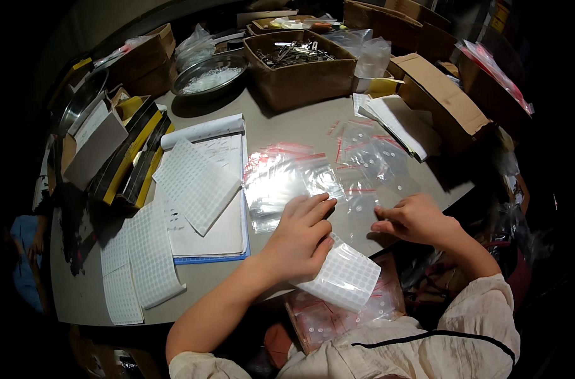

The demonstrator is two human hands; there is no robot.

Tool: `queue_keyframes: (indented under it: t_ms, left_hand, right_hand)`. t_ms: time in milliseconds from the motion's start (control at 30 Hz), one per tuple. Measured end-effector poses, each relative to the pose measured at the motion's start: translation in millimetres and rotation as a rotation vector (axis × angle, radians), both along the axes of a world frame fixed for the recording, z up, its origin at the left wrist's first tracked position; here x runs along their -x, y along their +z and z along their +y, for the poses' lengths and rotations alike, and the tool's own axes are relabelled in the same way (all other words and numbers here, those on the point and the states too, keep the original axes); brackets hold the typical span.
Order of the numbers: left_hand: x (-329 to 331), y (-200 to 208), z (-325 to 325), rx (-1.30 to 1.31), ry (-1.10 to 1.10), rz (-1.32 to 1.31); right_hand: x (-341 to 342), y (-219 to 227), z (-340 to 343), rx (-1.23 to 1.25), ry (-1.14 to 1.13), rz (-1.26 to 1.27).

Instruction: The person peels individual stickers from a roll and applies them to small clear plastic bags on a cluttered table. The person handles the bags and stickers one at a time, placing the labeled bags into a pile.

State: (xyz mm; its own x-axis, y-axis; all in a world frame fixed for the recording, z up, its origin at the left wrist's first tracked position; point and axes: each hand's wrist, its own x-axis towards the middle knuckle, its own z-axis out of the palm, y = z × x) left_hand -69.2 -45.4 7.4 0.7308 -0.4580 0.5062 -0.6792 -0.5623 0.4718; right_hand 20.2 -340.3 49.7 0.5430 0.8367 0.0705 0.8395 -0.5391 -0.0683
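Observation:
My left hand (303,237) is closed loosely on a sheet of small round white stickers (347,271), which sticks out past the table's near edge. Its fingertips rest by a small clear zip bag (362,201) with a round sticker on it. At that bag's right side is my right hand (417,218), its fingers bent and index finger pointing left; whatever its fingertips hold is too small to make out. Overlapping clear zip bags with red seals (272,189) lie beyond my left hand. More bags bearing round stickers (369,151) are spread farther off.
At left are a clipboard with papers (227,243), loose sticker sheets (151,259) and black-yellow boxes (126,155). A metal bowl (210,88) and a brown box of metal parts (300,76) stand at the back. Below the near edge sits a box of stickered bags (325,322).

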Motion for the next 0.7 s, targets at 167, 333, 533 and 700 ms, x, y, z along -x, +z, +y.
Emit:
queue_keyframes:
  t_ms: [167, 333, 533, 700]
  left_hand:
    - [0.4, -1.3, -1.7, -0.013, 0.0, 0.005]
    - [-1.2, -1.1, 0.7, 0.009, 0.003, 0.017]
    - [-1.3, -6.8, -0.6, 0.105, 0.038, -0.045]
    - [1.8, -5.2, 0.8, 0.311, 0.086, 0.152]
  right_hand:
    - [-20.9, -3.6, -10.1, 0.098, -0.2, -0.197]
    - [-36.5, 0.1, 3.9, 0.052, -0.158, -0.165]
    - [-31.9, 3.7, 35.7, -0.126, 0.031, 0.179]
    - [-66.7, -5.9, 51.4, -0.157, 0.128, 0.209]
